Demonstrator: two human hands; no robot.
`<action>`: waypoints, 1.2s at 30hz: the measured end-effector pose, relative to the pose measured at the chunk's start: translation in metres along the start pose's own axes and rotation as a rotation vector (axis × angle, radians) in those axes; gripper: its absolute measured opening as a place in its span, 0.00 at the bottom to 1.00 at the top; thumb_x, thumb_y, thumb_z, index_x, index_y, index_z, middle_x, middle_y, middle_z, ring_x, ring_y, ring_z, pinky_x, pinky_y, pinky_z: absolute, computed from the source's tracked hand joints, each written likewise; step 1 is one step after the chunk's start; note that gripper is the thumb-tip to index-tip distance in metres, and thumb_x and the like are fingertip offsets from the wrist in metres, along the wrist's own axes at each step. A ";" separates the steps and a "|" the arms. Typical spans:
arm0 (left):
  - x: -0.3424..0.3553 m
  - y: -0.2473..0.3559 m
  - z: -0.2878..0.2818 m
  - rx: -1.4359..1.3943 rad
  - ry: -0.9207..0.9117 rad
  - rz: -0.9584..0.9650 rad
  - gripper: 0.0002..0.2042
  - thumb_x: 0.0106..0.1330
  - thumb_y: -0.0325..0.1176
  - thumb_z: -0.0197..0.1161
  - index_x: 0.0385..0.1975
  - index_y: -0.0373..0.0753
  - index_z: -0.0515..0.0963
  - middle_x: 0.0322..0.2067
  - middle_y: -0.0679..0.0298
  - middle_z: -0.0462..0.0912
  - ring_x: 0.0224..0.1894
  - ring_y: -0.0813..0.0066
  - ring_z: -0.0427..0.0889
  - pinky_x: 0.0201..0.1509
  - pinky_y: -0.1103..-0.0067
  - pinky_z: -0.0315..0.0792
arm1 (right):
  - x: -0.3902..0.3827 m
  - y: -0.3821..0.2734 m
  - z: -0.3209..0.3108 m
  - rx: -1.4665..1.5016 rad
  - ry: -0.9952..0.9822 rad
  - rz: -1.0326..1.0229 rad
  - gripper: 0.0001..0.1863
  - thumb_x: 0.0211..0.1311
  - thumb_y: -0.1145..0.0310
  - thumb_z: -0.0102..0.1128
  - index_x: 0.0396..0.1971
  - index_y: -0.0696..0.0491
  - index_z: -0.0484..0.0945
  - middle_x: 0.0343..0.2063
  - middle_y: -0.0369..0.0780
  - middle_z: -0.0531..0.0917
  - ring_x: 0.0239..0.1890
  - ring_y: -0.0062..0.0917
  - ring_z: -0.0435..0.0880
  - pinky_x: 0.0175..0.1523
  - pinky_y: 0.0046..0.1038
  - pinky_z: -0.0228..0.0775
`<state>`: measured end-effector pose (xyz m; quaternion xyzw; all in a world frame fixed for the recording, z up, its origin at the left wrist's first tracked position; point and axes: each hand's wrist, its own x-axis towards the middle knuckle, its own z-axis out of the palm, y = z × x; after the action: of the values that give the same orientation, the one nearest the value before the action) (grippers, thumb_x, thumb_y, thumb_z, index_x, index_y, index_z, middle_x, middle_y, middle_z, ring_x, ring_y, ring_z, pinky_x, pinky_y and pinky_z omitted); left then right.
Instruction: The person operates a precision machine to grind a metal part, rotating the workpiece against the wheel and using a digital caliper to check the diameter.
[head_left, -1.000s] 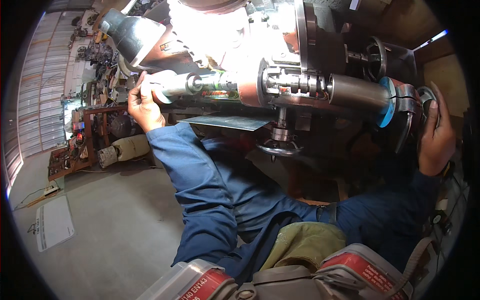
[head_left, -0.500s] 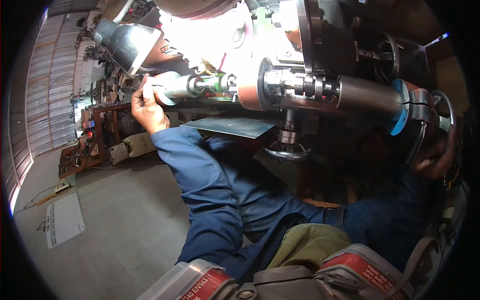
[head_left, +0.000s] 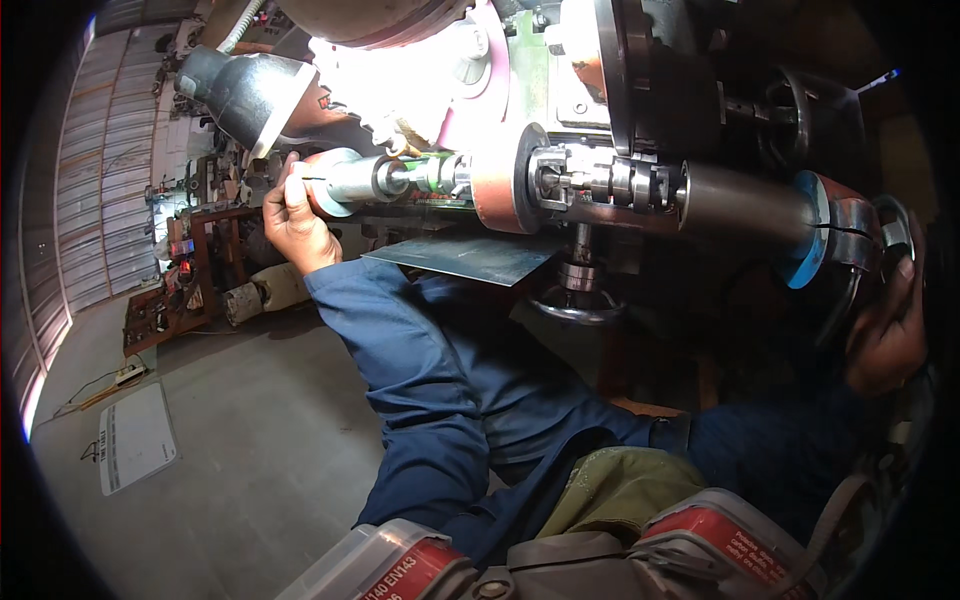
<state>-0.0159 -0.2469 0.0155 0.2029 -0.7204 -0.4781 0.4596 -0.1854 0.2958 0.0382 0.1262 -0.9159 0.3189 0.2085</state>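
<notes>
My left hand is closed at the round flanged end of the tailstock, thumb and fingers pressed together at its rim. A thin pin-like piece shows by the thumb, too small to name. My right hand has its fingers against the rim of a chrome handwheel at the far right. Between my hands runs a row of machine parts: an orange-sided round collar, a shiny metal workpiece with stepped rings, and a smooth grey cylinder ending in a blue-rimmed flange.
A black lamp shines on a pale grinding wheel behind the row. A flat metal plate juts out below it, beside a lower handwheel. A cluttered rack stands at left. Respirator cartridges fill the lower edge.
My right hand has risen slightly and come out of shadow at the handwheel. The view has shifted a little. The stepped workpiece looks turned. My left hand keeps its hold.
</notes>
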 end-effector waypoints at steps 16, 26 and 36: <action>0.004 -0.002 -0.001 -0.001 -0.006 0.015 0.09 0.64 0.31 0.65 0.32 0.30 0.75 0.49 0.43 0.79 0.53 0.63 0.79 0.61 0.68 0.69 | 0.066 0.084 0.007 -0.035 -0.443 0.157 0.19 0.73 0.61 0.46 0.52 0.58 0.76 0.49 0.43 0.81 0.45 0.24 0.80 0.55 0.26 0.70; 0.002 -0.002 -0.002 -0.015 0.004 -0.006 0.08 0.64 0.30 0.65 0.32 0.31 0.75 0.49 0.44 0.79 0.53 0.63 0.79 0.61 0.69 0.70 | 0.024 0.024 -0.012 -0.232 -0.158 -0.099 0.19 0.74 0.63 0.44 0.53 0.58 0.76 0.48 0.43 0.82 0.53 0.29 0.79 0.58 0.27 0.69; 0.003 -0.003 -0.004 -0.023 0.026 -0.037 0.08 0.64 0.29 0.65 0.32 0.31 0.75 0.49 0.44 0.79 0.53 0.62 0.79 0.61 0.69 0.70 | -0.010 0.010 0.007 -0.156 0.248 -0.131 0.16 0.72 0.67 0.47 0.46 0.62 0.80 0.37 0.47 0.86 0.35 0.29 0.87 0.39 0.25 0.79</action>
<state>-0.0144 -0.2521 0.0144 0.2172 -0.7049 -0.4921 0.4623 -0.1825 0.2997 0.0237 0.1289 -0.8950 0.2457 0.3493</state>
